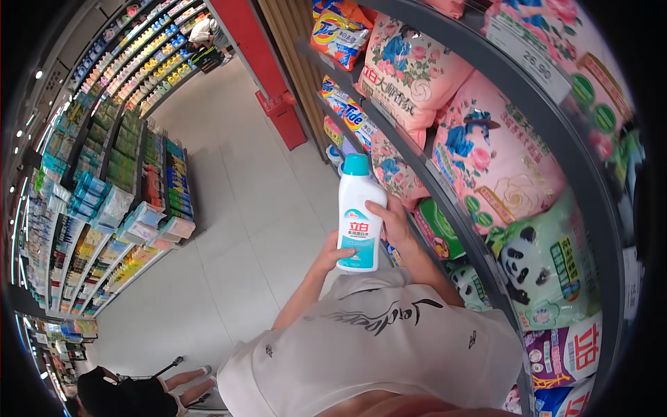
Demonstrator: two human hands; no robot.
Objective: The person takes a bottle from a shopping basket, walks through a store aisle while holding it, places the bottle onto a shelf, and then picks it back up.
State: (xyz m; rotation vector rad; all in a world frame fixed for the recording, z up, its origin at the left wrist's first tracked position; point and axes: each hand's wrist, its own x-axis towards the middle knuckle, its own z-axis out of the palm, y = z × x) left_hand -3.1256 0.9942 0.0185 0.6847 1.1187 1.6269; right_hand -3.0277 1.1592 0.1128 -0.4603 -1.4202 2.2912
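While we are standing beside the stocked shelf (590,187), we are holding the white bottle (358,210) in both hands, in front of the shirt (375,340) and over the tiled floor (243,229). Our left hand (328,256) is gripping it low, the left thumb (347,254) lying over the turquoise part of the label (358,229); our right hand (393,219) is clasping the opposite side higher up. The fingers are pinching the bottle from both sides, but most are passing behind it, so we cannot tell how they are spread there. For a sound hold, we should be bearing the weight low with the left, steadying with the right, and pressing evenly without denting the walls. We should also be keeping the turquoise cap (356,165) uppermost, the print uncovered and the bottle clear of the pink bags (497,156).
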